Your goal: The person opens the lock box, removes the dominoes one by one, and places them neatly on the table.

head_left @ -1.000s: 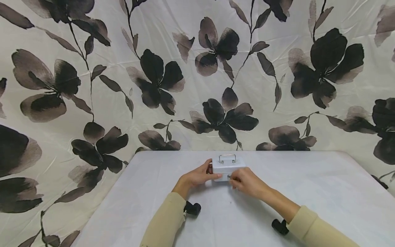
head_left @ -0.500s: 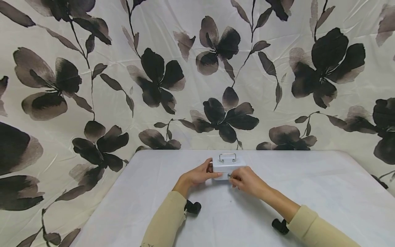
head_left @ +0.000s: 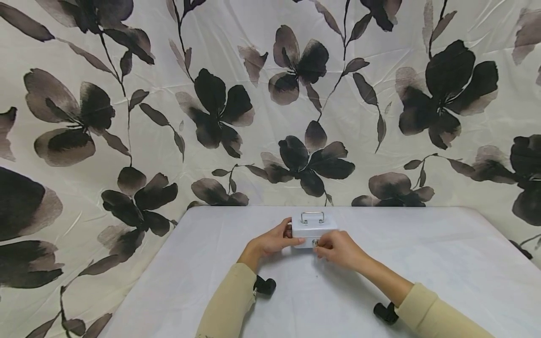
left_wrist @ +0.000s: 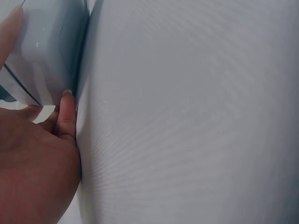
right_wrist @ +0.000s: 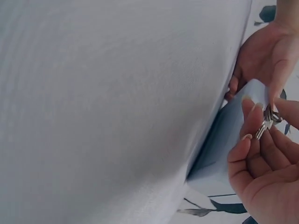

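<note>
A small white cash box (head_left: pixel 313 229) with a wire handle (head_left: pixel 313 217) on its shut lid sits near the table's far edge. My left hand (head_left: pixel 272 240) grips its left end, thumb across the front face and the other fingers round the side. At the front lock my right hand (head_left: pixel 341 249) pinches a key between thumb and fingers. The right wrist view shows small metal keys (right_wrist: pixel 264 129) at those fingertips, one hanging loose; the lock itself is mostly hidden there. In the left wrist view the box (left_wrist: pixel 44 51) rests close against the tabletop.
The table (head_left: pixel 203 272) wears a white cloth. Behind it hangs a floral curtain (head_left: pixel 270 112), right at the far edge. A black wrist camera (head_left: pixel 265 286) shows under the left forearm and another black camera (head_left: pixel 385 313) under the right.
My right hand has turned slightly at the lock, its fingers a little straighter. The left hand and the cash box stay in place; the head view shifts slightly.
</note>
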`<state>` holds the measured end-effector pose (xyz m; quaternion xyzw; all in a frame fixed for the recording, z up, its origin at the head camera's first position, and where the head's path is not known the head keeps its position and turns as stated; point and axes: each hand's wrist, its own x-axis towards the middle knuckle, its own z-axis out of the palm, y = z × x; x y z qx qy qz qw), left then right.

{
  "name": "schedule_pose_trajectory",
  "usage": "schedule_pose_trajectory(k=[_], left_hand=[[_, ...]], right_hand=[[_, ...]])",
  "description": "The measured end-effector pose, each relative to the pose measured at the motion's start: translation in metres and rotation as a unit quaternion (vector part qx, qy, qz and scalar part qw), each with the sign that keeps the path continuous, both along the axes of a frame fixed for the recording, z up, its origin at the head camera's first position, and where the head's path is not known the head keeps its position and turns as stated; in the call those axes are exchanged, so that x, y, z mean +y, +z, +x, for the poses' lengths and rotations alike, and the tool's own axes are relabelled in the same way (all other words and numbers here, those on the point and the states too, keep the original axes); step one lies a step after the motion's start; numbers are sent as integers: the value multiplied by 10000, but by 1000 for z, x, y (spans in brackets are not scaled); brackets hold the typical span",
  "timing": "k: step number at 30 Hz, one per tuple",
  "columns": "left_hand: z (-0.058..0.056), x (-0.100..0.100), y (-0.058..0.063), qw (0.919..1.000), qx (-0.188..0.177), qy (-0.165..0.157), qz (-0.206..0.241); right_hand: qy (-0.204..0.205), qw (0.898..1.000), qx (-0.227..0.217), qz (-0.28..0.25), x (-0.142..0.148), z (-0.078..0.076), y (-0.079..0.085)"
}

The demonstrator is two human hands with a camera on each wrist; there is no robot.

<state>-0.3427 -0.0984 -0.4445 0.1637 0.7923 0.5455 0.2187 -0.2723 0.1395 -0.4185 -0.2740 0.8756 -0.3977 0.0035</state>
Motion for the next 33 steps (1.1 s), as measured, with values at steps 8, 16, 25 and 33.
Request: schedule_pose_trajectory(k=[8,16,25,33], left_hand=[[2,0,1,10000,15,38,29],[2,0,1,10000,17,43,18],[2,0,2,9999,42,96,-45],[1,0,0,9999,78,123,-70]], right_hand=[[-196,9974,-630,-303,-1,2,1],[-408,9929,-1040,-416,-1,4,4],[-519,9875,-1308,-705,-4,7,6],[-375,9821,-1600,-925,-4,8,6]])
